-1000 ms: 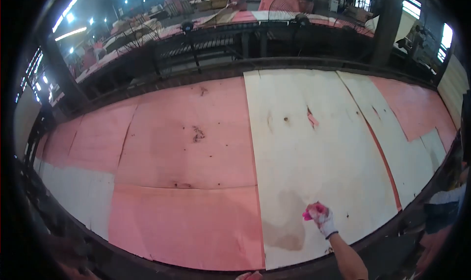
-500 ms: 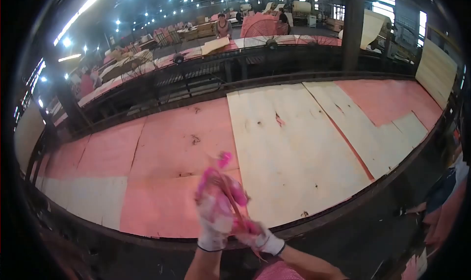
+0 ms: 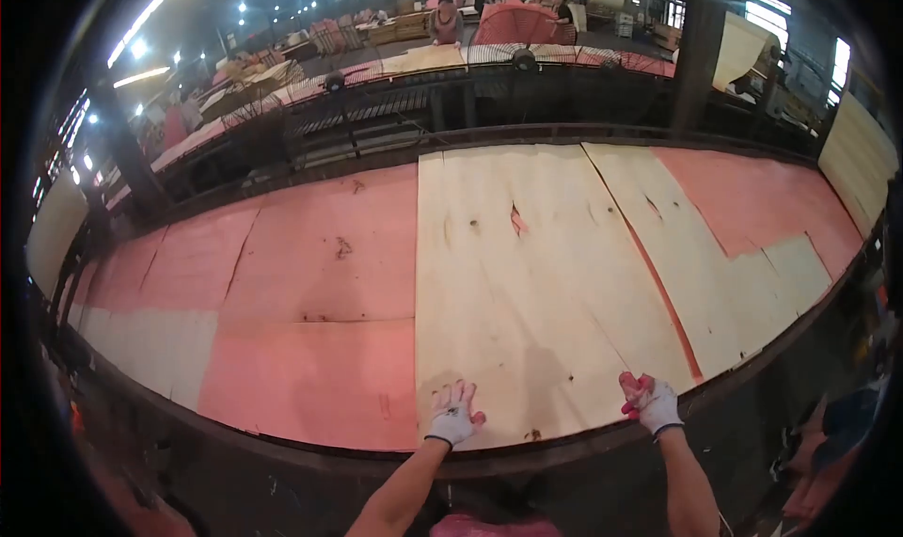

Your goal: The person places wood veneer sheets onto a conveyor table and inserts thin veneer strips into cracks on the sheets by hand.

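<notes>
A large pale wood veneer sheet lies flat before me, with knots and a torn hole near its far part. My left hand, in a white glove with pink-stained fingers, rests on its near left corner, fingers spread. Near the sheet's right front, my right hand, gloved alike, has its fingers curled in; what they hold, if anything, is hidden. A pink-coated veneer sheet adjoins the pale one on the left. To the right, a narrower pale veneer piece is parted from it by a thin pink gap.
The dark table edge runs along the front. Beyond the table stand fans and a second line of veneer, where a person stands. Upright pale boards flank both ends. A dark post rises behind.
My hands were together over the pink sheet with a thin strip between them. They have separated, the left onto the pale sheet's corner, the right farther right. The view has shifted slightly.
</notes>
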Demonstrator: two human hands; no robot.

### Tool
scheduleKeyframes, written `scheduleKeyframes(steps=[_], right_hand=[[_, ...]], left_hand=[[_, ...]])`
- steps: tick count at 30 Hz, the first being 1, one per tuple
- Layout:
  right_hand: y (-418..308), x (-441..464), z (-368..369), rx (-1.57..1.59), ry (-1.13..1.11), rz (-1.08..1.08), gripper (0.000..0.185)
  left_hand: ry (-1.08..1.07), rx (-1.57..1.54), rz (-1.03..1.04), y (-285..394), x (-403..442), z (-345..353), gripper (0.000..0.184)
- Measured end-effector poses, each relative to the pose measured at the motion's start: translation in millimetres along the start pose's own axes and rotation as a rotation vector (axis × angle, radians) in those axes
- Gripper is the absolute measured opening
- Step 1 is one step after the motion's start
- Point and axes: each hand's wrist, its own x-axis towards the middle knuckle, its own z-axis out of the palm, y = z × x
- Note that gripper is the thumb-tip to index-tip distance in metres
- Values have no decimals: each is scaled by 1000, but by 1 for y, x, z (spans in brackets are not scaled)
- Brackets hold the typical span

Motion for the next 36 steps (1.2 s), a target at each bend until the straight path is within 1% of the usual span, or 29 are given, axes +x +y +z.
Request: scheduleKeyframes(steps=[1, 3, 4, 7, 9, 10, 11, 13, 16, 18, 19, 22, 25, 28, 31, 34, 36], right_hand=[[-2, 22, 4, -8, -17, 22, 48], [4, 75, 20, -23, -42, 70, 47], [8, 102, 28, -94, -25, 13, 45], [-13, 186, 61, -259, -67, -3, 48], [34, 289, 95, -740, 193, -427, 58], [29, 305, 109, -704, 170, -393, 57], [0, 330, 122, -664, 162, -375, 56], [-65, 351, 138, -718, -23, -101, 54], [-106, 380, 158, -701, -21, -92, 57], [-88, 433, 175, -770, 56, -175, 61], [-97, 438, 178, -806, 96, -214, 64], [-124, 442, 178, -813, 17, -148, 62], [-127, 455, 184, -811, -7, -125, 64], [-129, 463, 190, -764, -72, -69, 66], [-147, 459, 192, -797, -57, -41, 68], [-114, 483, 196, -677, 15, -172, 66], [-125, 450, 182, -669, 71, -188, 66]], left_hand=[[50, -13, 4, -11, 9, 26, 74], [133, -21, -40, -18, 17, 54, 67], [168, -26, -63, -17, 21, 61, 64], [296, 54, -94, -10, 27, 76, 59], [302, 73, -99, -11, 46, 74, 56], [288, 77, -119, -10, 38, 76, 54], [292, 63, -127, -11, 36, 82, 54], [327, 43, -127, -16, 42, 84, 55], [285, 41, -154, -20, 47, 81, 59], [316, 51, -142, -24, 46, 85, 59], [329, 54, -134, -23, 47, 85, 59], [281, 69, -154, -23, 50, 82, 59], [306, 66, -149, -28, 49, 91, 58], [271, 76, -163, -29, 48, 93, 58], [288, 69, -140, -32, 46, 98, 62], [269, 58, -151, -32, 45, 96, 59], [290, 41, -149, -34, 46, 98, 59]])
